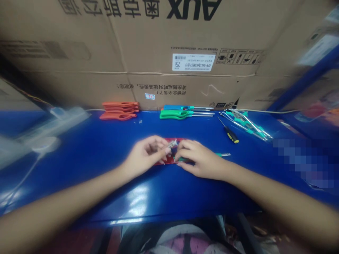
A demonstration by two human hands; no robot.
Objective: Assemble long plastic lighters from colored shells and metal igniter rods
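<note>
My left hand (148, 153) is closed, pinching a small clear and silvery part (172, 143) between thumb and fingers. Close beside it, my right hand (202, 158) curls its fingers over a dark green piece; a metal lighter rod with a teal base (225, 154) sticks out to the right from behind this hand. Both hands are over a red tray or mat (161, 162), mostly covered by them. Where the fingers of the two hands meet, the small parts are partly hidden and blurred.
On the blue table (127, 197), orange lighter casings (119, 111) lie at the back left. Green and blue lighters (174, 114) lie at back centre. A black and yellow screwdriver (231, 134) and several metal rods with teal parts (246, 123) are right. Cardboard (148, 42) stands behind.
</note>
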